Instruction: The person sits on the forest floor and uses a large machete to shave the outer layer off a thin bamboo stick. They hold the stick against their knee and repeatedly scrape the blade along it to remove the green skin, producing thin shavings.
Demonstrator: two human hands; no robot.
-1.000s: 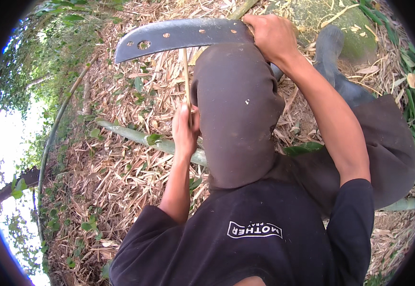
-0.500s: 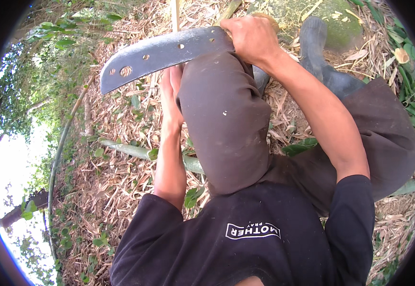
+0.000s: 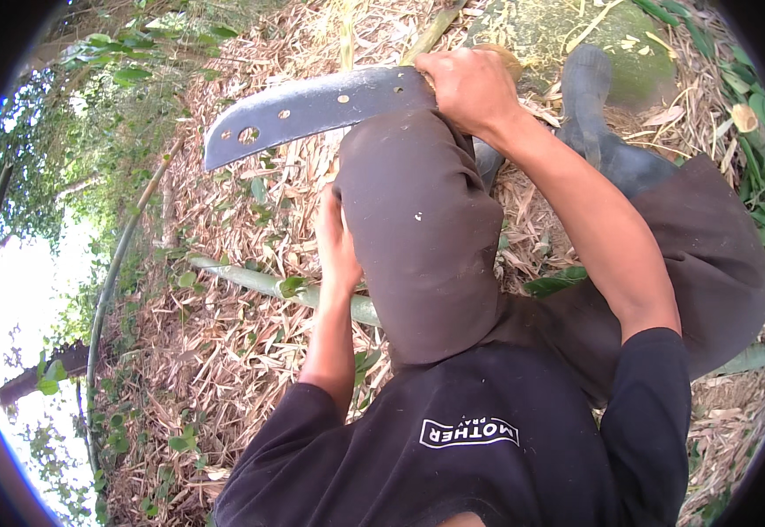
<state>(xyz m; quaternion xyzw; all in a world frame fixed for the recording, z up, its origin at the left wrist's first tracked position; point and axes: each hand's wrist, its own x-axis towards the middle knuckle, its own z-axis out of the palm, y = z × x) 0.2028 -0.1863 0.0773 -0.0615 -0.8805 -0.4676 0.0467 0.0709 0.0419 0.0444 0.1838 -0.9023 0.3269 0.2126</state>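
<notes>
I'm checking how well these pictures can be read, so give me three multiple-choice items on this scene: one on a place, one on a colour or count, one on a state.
1. Where does the long green bamboo stem lie?
A. on the leaf-strewn ground
B. across the knee
C. on the mossy stone

2. How many round holes show in the broad grey metal blade?
A. one
B. two
C. five

3. What is the right hand doing?
A. hanging open
B. gripping the blade's handle
C. resting flat on the ground

Answers: 1 A, it lies among dry leaves; 2 C, five holes show along the blade; 3 B, its fingers close round the handle end.
</notes>
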